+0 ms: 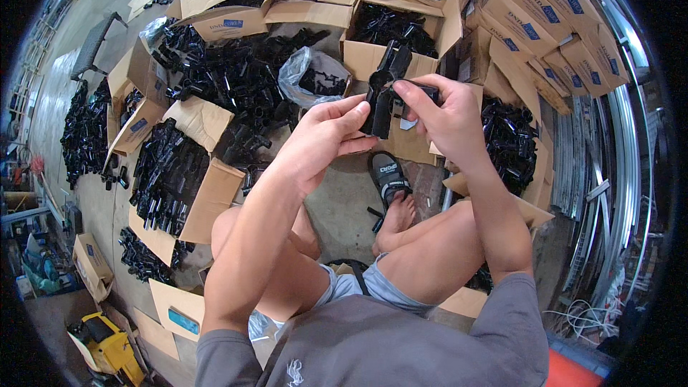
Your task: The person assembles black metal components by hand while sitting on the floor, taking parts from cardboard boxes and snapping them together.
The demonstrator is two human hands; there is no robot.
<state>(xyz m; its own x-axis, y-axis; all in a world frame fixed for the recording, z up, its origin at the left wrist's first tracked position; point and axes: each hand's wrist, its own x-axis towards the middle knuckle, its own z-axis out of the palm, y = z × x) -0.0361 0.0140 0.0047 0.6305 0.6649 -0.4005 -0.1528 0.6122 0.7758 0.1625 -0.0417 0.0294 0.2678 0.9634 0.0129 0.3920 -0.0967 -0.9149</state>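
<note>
In front of my chest, I hold up a glossy black part with several tube-like arms branching from a round centre (381, 116). My left hand (322, 135) grips its left side, with thumb and fingers closed round a lower arm. From the other side, my right hand (450, 116) has its thumb pressed on the part near the centre, and its fingers are partly hidden behind it. Past the part stands an open cardboard box (362, 57) full of similar black pieces. Left of that box, a clear plastic bag (289, 80) holds small black pieces.
A large heap of black parts (222, 75) covers the floor at the far left. More open cartons (215, 193) of black parts flank my legs. Stacked cardboard boxes (534, 18) rise at the far right, beside long metal bars (627, 122). A yellow machine (118, 351) sits at the near left.
</note>
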